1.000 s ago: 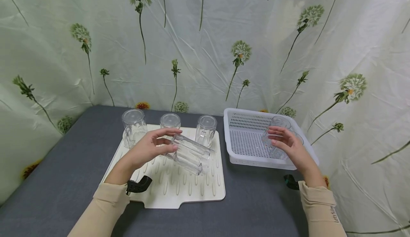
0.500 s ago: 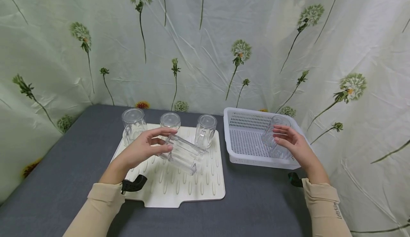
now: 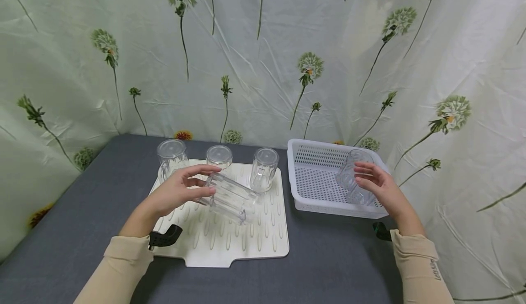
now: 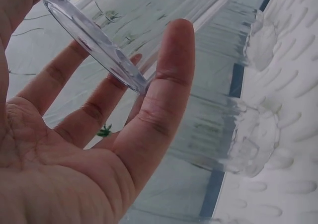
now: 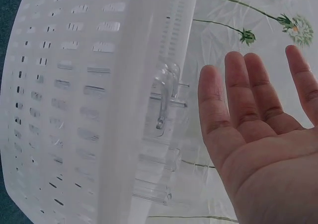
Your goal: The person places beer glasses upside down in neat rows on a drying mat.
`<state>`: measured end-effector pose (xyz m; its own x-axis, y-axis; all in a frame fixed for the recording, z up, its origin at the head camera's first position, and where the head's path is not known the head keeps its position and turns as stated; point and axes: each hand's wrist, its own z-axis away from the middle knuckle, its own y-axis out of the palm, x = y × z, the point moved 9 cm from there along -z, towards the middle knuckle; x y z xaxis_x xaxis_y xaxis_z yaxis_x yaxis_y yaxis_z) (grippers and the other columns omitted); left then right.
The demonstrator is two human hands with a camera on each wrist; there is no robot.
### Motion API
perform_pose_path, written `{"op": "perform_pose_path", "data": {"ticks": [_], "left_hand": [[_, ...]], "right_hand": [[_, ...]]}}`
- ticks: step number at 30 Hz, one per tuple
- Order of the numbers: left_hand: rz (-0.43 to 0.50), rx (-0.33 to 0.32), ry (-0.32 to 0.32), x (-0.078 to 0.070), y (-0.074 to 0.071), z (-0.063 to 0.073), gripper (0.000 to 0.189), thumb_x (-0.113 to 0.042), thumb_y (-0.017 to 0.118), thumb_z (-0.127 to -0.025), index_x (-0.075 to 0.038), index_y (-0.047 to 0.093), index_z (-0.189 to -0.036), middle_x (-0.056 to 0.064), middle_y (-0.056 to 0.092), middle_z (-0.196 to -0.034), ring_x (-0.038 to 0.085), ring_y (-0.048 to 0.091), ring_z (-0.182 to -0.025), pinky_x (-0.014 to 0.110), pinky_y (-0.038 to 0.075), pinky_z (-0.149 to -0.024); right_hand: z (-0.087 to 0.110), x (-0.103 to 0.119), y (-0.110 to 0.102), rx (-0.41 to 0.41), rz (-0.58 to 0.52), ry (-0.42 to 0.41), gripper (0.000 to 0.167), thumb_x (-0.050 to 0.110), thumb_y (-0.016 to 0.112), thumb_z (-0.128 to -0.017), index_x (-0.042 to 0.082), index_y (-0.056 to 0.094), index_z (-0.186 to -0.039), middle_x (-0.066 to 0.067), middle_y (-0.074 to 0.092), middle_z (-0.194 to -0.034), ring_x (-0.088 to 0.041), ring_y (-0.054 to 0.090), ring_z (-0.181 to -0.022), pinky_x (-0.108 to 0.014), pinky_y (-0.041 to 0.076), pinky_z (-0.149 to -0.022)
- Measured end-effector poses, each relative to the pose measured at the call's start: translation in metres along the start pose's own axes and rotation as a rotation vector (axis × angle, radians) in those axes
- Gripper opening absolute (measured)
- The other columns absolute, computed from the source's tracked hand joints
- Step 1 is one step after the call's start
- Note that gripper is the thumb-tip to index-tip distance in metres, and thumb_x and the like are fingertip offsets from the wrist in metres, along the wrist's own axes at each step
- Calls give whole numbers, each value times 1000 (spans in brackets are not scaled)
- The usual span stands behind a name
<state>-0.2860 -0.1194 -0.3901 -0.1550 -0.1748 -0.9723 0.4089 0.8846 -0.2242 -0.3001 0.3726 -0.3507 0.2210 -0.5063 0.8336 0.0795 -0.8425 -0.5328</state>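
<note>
My left hand (image 3: 174,189) grips a clear glass mug (image 3: 232,196) near its base, thumb on one side and fingers on the other. Tilted on its side, the mug points rightward above the white draining board (image 3: 230,251). In the left wrist view, the thumb (image 4: 166,85) presses close by the round glass base (image 4: 94,40). Over the right end of the white basket (image 3: 320,206) hovers my right hand (image 3: 384,187), its fingers relaxed and holding nothing. Clear glass mugs (image 3: 353,169) stand in the basket beside those fingers; a glass handle (image 5: 164,95) shows in the right wrist view.
Three upturned glasses stand along the board's back: a left mug (image 3: 170,153), a middle glass (image 3: 219,154) and a right glass (image 3: 264,169). A dark grey cloth (image 3: 324,258) covers the table. Behind it hangs a flowered curtain (image 3: 263,66).
My left hand has drawn leftward and slightly toward me, carrying the tilted mug along. The right hand has shifted a little to the right over the basket. The standing glasses have stayed put.
</note>
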Motion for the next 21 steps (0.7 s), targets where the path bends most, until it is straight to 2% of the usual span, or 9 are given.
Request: {"op": "perform_pose_path", "data": {"ticks": [11, 21], "left_hand": [[-62, -30, -5, -5, -17, 9, 59, -18, 81, -97, -12, 59, -152, 20, 51, -158, 31, 61, -117, 43, 67, -84], [-85, -49, -38, -2, -27, 15, 64, -20, 82, -97, -8, 56, -154, 21, 51, -159, 34, 59, -124, 41, 67, -84]], "right_hand": [[-4, -4, -5, -15, 62, 13, 53, 22, 64, -110, -1, 47, -155, 24, 57, -131, 12, 57, -117, -6, 51, -93], [-4, -7, -10, -17, 81, 46, 55, 24, 64, -110, -1, 46, -155, 21, 55, -130, 14, 57, -115, -7, 51, -92]]}}
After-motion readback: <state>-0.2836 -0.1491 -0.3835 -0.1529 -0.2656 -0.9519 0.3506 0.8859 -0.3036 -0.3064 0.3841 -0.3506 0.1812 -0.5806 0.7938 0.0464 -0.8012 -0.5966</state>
